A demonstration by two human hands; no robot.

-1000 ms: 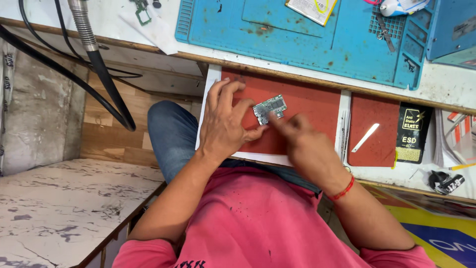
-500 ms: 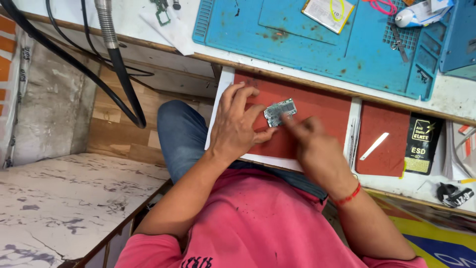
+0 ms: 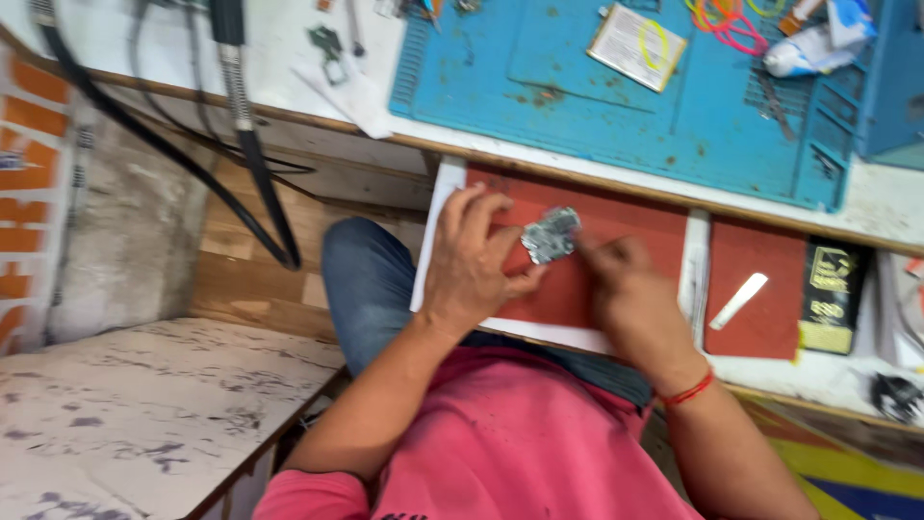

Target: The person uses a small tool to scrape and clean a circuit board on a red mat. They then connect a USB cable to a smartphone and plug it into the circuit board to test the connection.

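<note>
The person is working on a small silver metal piece (image 3: 550, 234). It lies near the far edge of a red mat (image 3: 626, 217) in a pulled-out drawer, just under the front edge of the tabletop (image 3: 895, 207).

The left hand (image 3: 472, 265) holds the piece. Its thumb and fingers are closed on the piece's left and lower edges, so this grip is clamped on it and keeps it steady.

The right hand (image 3: 630, 289) touches the right side of the piece with its fingertips (image 3: 589, 246). They are pressed close together. It is too blurry to tell if they pinch a tiny tool or part.

This looks like a picking or prying step. I think the next move needs a small, careful push while the left hand holds firm.

A white stick (image 3: 739, 299) lies on a second red mat at the right.
</note>
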